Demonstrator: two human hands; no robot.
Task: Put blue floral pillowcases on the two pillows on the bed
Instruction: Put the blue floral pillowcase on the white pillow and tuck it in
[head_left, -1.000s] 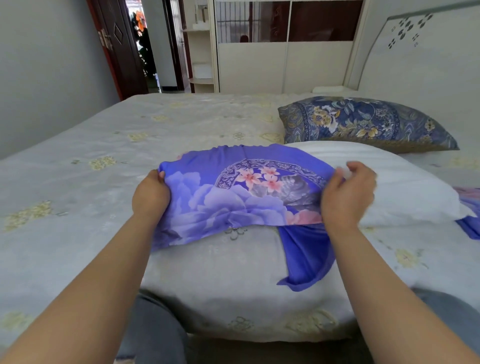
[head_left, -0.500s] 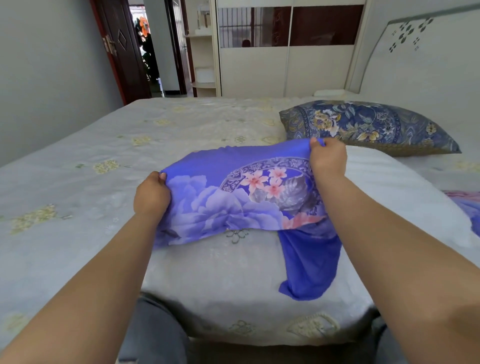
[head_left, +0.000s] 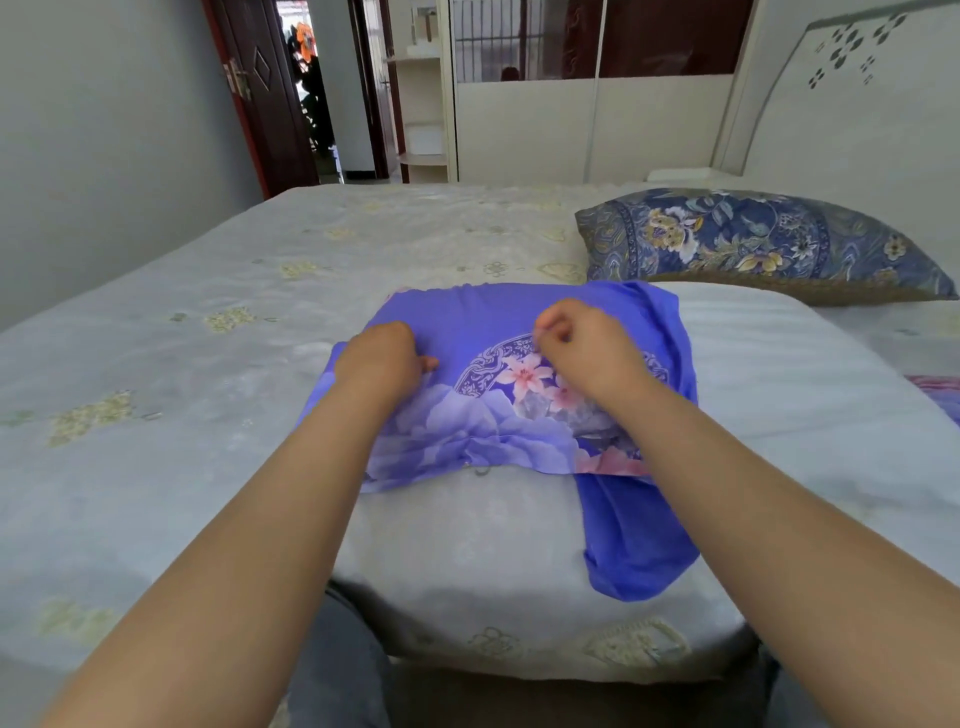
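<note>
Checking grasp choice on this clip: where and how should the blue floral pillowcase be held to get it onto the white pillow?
Probably at the open hem beside the white pillow, one hand per layer, from the near side. The blue floral pillowcase lies flat, its right edge already lapping the pillow's end. The left hand and right hand both sit on its top with fingers curled.

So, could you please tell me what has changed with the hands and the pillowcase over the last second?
Both hands came inward onto the top of the blue floral pillowcase: the left hand from its left edge, the right hand from the right end by the white pillow. Both still grip the fabric. The patterned pillow and hanging flap stayed put.
</note>
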